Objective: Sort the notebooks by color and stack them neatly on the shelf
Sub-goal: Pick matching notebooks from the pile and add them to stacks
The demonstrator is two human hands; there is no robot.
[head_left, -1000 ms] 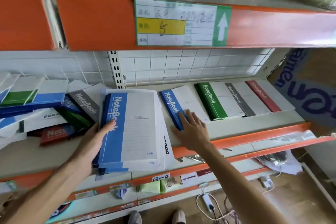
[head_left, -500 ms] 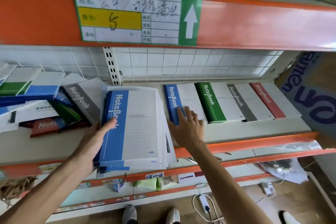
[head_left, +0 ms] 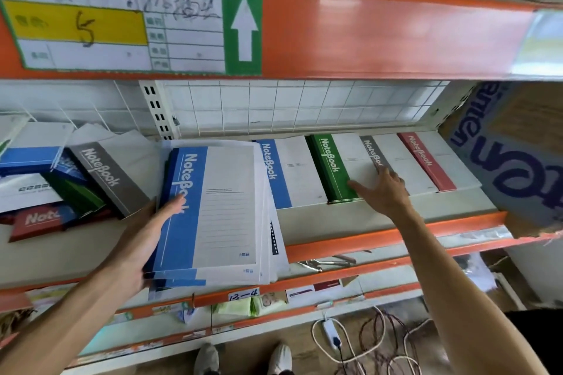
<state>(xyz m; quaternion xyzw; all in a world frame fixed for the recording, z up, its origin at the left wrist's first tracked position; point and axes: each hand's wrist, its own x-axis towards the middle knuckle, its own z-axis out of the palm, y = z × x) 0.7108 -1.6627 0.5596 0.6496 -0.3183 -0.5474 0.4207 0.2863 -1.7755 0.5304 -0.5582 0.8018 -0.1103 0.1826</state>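
I see the shelf (head_left: 359, 224) filling most of my view, a pale board with an orange front lip. Above it runs an orange beam (head_left: 380, 30) carrying a big label (head_left: 122, 21) with a yellow field and a white arrow on green. At the far right a cardboard box (head_left: 515, 155) with dark blue lettering leans against the shelf end.

On the left of the board lies a loose heap (head_left: 70, 183) of notebooks, blue, green, grey and red, overlapping at odd angles. Just right of it sits the blue stack (head_left: 219, 210), fanned and overhanging the front lip. Further right four sorted piles lie side by side near the back wall: a blue pile (head_left: 289, 173), a green pile (head_left: 335, 170), a grey pile (head_left: 396, 164) and a red pile (head_left: 435, 161).

My left hand (head_left: 152, 228) grips the left edge of the blue stack, thumb on the top cover, the other fingers under or behind the edge where I cannot see them. My right hand (head_left: 384, 189) lies flat with fingers spread and straight, the thumb tip on the green pile and the fingertips reaching the grey pile's spine.

On the floor below I see two shoes (head_left: 243, 358) and a white power strip (head_left: 330, 333) with tangled cables.
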